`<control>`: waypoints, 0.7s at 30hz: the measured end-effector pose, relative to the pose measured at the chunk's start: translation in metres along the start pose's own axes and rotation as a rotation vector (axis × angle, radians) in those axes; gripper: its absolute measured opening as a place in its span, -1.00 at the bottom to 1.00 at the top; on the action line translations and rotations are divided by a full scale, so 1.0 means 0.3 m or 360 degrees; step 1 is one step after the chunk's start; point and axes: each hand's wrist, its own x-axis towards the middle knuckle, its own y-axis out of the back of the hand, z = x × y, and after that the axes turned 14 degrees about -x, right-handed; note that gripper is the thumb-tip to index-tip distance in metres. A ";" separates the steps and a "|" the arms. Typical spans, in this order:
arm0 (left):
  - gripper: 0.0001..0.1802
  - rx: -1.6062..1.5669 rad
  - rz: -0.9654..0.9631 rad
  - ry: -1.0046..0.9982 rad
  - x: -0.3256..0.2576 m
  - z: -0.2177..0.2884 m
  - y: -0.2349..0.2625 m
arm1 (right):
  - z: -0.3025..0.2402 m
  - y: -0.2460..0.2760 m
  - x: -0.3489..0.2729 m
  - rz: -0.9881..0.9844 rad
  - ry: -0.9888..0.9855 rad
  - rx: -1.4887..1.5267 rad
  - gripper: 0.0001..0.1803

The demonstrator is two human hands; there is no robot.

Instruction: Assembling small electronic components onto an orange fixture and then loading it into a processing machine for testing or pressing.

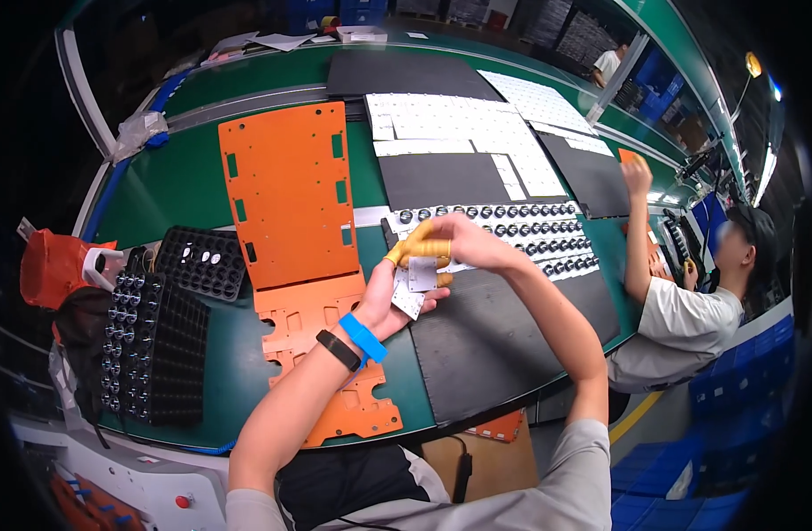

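My left hand [384, 305] is palm up over the middle of the bench, with small white plates with holes [409, 303] in its fingers. My right hand [459, 241] reaches over from the right and its fingers, in yellow finger cots, close on a white plate [422, 274] above the left palm. A blue strap [363, 338] and a dark band [338, 350] circle my left wrist. Below and behind the left hand lies a large orange panel [286, 190], with a notched orange plate [308, 310] nearer me. How many plates I hold is hard to tell.
Rows of black round parts on white plates [547, 248] lie right of my hands, on dark boards [503, 332]. White plates [450, 115] cover boards farther back. Black trays [180, 345] with shiny round parts stand left. A co-worker [689, 310] works at the right, one arm raised.
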 end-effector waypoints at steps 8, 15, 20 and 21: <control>-0.40 0.0174 0.0048 -0.0032 0.021 -0.022 -0.019 | 0.569 0.426 0.121 0.1856 -0.0599 -0.1234 -0.69; -0.34 0.0189 -0.0040 -0.0086 -0.005 -0.009 -0.019 | 0.754 0.499 0.129 0.1649 -0.1149 -0.1414 -0.79; -0.35 0.0187 -0.0061 -0.0045 0.006 -0.004 -0.003 | 0.635 0.457 0.112 0.1651 -0.0931 -0.1627 -0.81; -0.35 0.0196 -0.0076 -0.0070 0.002 0.001 -0.001 | 0.587 0.446 0.118 0.1652 -0.0924 -0.1627 -0.81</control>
